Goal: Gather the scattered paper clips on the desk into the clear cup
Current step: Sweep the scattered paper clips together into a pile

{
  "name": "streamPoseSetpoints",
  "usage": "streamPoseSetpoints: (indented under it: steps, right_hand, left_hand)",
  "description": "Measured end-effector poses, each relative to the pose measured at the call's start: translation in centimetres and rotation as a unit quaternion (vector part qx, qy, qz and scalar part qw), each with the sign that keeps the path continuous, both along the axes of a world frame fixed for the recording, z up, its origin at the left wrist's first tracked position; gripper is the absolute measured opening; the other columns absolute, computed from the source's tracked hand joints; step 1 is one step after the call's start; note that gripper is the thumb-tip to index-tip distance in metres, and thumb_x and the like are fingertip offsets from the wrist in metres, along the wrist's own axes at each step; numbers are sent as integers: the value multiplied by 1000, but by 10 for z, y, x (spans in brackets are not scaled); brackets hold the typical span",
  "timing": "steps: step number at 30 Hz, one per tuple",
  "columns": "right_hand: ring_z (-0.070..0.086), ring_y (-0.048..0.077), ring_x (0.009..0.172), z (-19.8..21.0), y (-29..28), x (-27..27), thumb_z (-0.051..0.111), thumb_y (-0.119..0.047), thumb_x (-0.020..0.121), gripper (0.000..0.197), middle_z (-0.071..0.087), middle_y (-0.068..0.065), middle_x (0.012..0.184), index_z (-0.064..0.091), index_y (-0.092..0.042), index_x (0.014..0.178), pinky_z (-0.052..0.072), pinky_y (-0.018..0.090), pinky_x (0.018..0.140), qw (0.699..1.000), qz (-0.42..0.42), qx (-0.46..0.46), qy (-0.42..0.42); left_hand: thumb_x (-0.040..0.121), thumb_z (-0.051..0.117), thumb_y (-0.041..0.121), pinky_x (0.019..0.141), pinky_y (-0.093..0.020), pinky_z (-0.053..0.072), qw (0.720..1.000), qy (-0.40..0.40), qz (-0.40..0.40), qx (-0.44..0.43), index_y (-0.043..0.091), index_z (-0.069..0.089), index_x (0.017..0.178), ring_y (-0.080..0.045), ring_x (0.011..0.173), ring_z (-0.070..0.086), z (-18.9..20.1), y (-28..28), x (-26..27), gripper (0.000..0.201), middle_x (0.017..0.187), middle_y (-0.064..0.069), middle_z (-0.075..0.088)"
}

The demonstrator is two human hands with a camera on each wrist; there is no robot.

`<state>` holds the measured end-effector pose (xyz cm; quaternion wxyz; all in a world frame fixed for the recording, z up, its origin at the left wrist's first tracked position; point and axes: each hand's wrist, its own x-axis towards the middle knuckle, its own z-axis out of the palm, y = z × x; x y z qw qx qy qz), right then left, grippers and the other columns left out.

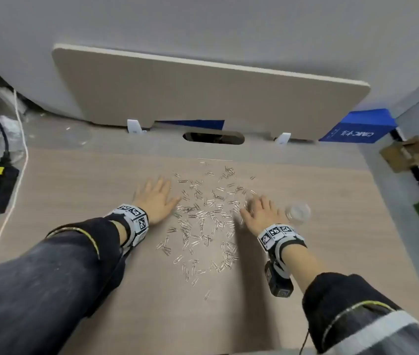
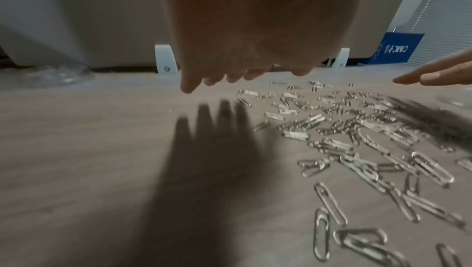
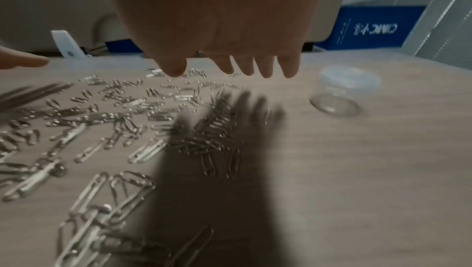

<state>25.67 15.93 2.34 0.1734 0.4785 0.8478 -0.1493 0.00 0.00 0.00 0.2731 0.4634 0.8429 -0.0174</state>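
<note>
The left hand (image 1: 156, 198) is seen flat, fingers spread, above the desk (image 1: 75, 190) at the left edge of the paper clips (image 1: 203, 216), which are scattered between both hands. The right hand (image 1: 258, 212) is likewise spread and empty over their right edge. The clear cup (image 1: 298, 213) stands just right of it.

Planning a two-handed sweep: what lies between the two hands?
The scattered paper clips on the desk, between left hand and right hand; head view.
</note>
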Motion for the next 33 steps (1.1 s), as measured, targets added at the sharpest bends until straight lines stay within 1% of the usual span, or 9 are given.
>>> streamPoseSetpoints:
  steps: [4, 8, 10, 15, 18, 22, 25, 30, 33]
  right_hand:
    - [13, 29, 146, -25, 11, 5, 29, -60, 93, 75, 9, 7, 160, 14, -15, 151, 17, 51, 116, 999, -37, 15, -3]
    - [4, 33, 148, -48, 10, 1, 28, -61, 93, 81, 2, 14, 161, 5, -9, 152, 10, 48, 119, 997, -71, 21, 31]
    - [-1, 33, 148, -57, 1, -3, 27, -60, 94, 83, -2, 16, 161, 1, -6, 152, 5, 46, 121, 997, -38, 24, 56]
    - [-10, 25, 149, -62, -34, -16, 17, -67, 92, 87, -13, 7, 160, -8, -9, 152, -2, 39, 121, 995, 57, 10, 82]
    - [-10, 23, 148, -55, -24, -20, 22, -64, 93, 84, -13, 6, 160, -5, -10, 152, 1, 40, 122, 993, 60, 10, 103]
    - [-2, 28, 149, -56, 30, -37, 28, -61, 94, 83, -3, 12, 161, 3, -9, 153, 3, 43, 122, 991, -26, 32, 126]
    - [4, 31, 148, -63, 65, -53, 31, -59, 94, 81, 2, 14, 161, 8, -8, 152, 6, 43, 121, 991, -56, 51, 114]
    - [-7, 26, 149, -70, 62, -81, 22, -63, 93, 83, -9, 11, 161, -1, -10, 153, -2, 40, 121, 993, 38, 30, 104]
    - [-9, 22, 149, -72, 38, -81, 22, -65, 93, 85, -12, 7, 160, -6, -11, 152, -2, 38, 121, 986, 113, 23, 116]
  left_hand:
    - [92, 22, 64, 118, -53, 6, 1000, 15, 12, 18, 23, -5, 152, -31, 148, -6, -25, 3, 4, 78, 161, -1, -11]
    - [90, 20, 67, 120, -45, -1, 999, 20, 10, 35, 20, -7, 152, -26, 148, -13, -42, 5, 8, 82, 160, -6, -16]
    - [88, 14, 69, 120, -43, -4, 998, 27, -19, 46, 19, -10, 152, -24, 147, -17, -46, 3, 14, 84, 159, -7, -19]
    - [84, 5, 73, 119, -39, -8, 995, 1, -79, 68, 17, -17, 150, -20, 145, -22, -41, -3, 37, 89, 155, -2, -27]
    - [82, 8, 76, 120, -41, -6, 995, -4, -46, 85, 17, -15, 151, -20, 145, -22, -35, 4, 27, 94, 156, -3, -25]
    - [88, 22, 70, 120, -42, -3, 996, -1, 41, 84, 13, -9, 152, -24, 147, -16, -32, 29, -3, 91, 159, -6, -19]
    - [87, 21, 72, 120, -42, -3, 994, -22, 69, 81, 12, -7, 152, -24, 147, -15, -38, 54, -19, 92, 160, -8, -16]
    - [87, 22, 72, 118, -36, -11, 994, -18, -59, 85, 16, -9, 152, -18, 145, -21, -50, 72, -11, 92, 158, -3, -21]
    - [76, 10, 80, 117, -34, -13, 989, -11, -123, 86, 17, -11, 152, -14, 144, -23, -53, 62, -2, 101, 156, 2, -24]
